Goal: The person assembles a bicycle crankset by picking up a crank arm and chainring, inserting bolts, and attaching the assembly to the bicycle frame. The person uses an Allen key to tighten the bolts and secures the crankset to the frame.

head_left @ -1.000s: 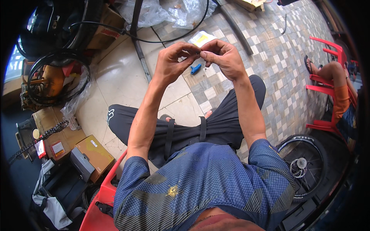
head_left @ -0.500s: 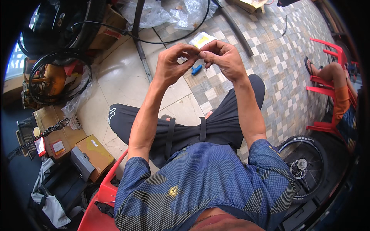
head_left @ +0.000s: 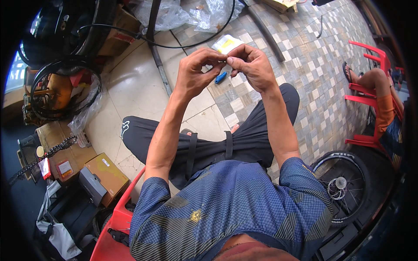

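Note:
Above my knees, my left hand (head_left: 199,71) and my right hand (head_left: 252,67) meet at the fingertips. Both are closed in a pinch on something tiny and dark between them, too small to name. Just beyond the fingers, a white packet with a yellow patch (head_left: 225,43) lies on the floor, partly covered by my hands. Below the pinch, a small blue object (head_left: 221,78), perhaps a tool handle, lies on the tiles.
A black cable (head_left: 174,47) loops past grey tubes (head_left: 263,32) and clear plastic bags (head_left: 196,15). Boxes (head_left: 104,176) and a bike chain (head_left: 56,148) are at left. At right are a bicycle wheel (head_left: 355,187) and a person (head_left: 379,85) on a red chair (head_left: 363,101).
My hands stay pinched together with only slight finger movement. The view has shifted a little, so the packet and the blue object show slightly differently beside my hands.

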A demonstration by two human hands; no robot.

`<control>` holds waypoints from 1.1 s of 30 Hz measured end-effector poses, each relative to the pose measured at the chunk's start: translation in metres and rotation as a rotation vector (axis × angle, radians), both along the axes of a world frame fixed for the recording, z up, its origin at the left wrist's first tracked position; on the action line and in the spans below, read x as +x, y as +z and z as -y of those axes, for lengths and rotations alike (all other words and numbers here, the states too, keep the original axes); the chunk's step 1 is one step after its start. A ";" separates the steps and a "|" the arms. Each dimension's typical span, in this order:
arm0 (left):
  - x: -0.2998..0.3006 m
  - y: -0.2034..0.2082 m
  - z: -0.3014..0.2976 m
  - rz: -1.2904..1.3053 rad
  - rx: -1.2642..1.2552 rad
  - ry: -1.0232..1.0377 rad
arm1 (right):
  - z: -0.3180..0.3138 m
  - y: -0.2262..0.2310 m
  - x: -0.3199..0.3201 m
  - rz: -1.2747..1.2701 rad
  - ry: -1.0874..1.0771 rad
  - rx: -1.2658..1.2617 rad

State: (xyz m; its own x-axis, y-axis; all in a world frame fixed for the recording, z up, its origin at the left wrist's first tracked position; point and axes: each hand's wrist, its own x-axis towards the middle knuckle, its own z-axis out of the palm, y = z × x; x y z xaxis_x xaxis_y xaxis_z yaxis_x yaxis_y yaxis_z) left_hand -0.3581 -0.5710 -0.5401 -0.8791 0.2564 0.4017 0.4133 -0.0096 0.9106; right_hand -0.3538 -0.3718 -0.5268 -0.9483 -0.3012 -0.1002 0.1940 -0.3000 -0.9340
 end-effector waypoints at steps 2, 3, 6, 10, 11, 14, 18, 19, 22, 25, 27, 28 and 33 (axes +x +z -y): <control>0.003 0.000 -0.002 0.047 0.043 -0.002 | 0.000 0.000 0.001 -0.006 -0.005 -0.015; 0.005 0.001 -0.002 0.107 0.091 -0.036 | 0.002 -0.002 0.001 -0.008 -0.010 -0.028; 0.008 0.000 0.000 0.210 0.180 -0.103 | 0.006 -0.003 0.003 -0.008 -0.015 -0.050; 0.010 -0.005 0.000 0.203 0.203 -0.095 | 0.007 -0.002 0.005 -0.016 -0.002 -0.018; 0.011 -0.004 0.000 0.213 0.214 -0.085 | 0.007 -0.002 0.006 -0.019 0.004 -0.022; 0.013 0.002 0.001 0.274 0.217 -0.086 | 0.007 0.001 0.006 -0.028 0.016 -0.036; 0.012 0.001 -0.001 0.171 0.124 -0.052 | 0.006 0.001 0.005 -0.029 0.014 -0.043; 0.011 0.002 -0.001 0.132 0.082 -0.030 | 0.006 0.001 0.005 -0.027 0.009 -0.037; 0.009 0.004 0.001 0.063 -0.020 0.000 | 0.006 0.003 0.006 -0.039 -0.035 0.056; 0.008 0.001 0.002 0.101 0.046 -0.034 | 0.004 0.000 0.003 -0.051 -0.035 -0.025; 0.008 -0.001 0.004 0.158 0.124 -0.044 | 0.000 -0.005 0.001 -0.079 -0.046 -0.058; 0.008 -0.001 0.004 0.192 0.155 -0.037 | -0.003 -0.009 0.000 -0.092 -0.053 -0.074; 0.007 -0.005 0.016 0.312 0.174 0.059 | -0.021 -0.042 -0.025 -0.020 -0.084 -0.271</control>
